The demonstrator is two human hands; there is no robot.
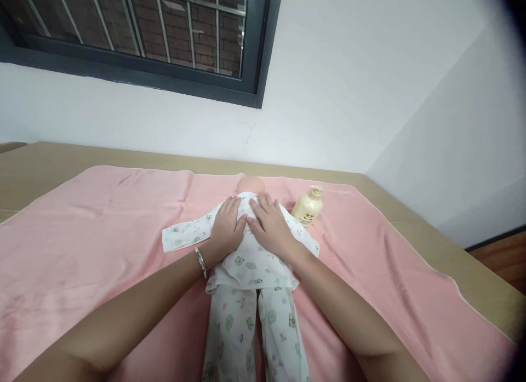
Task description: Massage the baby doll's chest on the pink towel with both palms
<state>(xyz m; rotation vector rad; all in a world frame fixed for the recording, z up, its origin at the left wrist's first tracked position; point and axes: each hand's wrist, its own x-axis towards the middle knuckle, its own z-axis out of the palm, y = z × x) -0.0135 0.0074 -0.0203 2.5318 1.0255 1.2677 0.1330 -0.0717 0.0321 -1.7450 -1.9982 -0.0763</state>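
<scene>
Pink towel (102, 245) is covering the desk (49, 163) as padding | baby doll (250, 261) is lying on it, head away | left hand (227, 224) and right hand (269, 224) are pressing flat, fingers spread, on its printed top, steadying it | lotion bottle (308, 206) is standing near the doll's shoulder, within reach.

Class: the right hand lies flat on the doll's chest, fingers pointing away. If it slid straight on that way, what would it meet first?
Most likely the doll's head, just beyond the right hand; the lotion bottle stands off to the side.
</scene>
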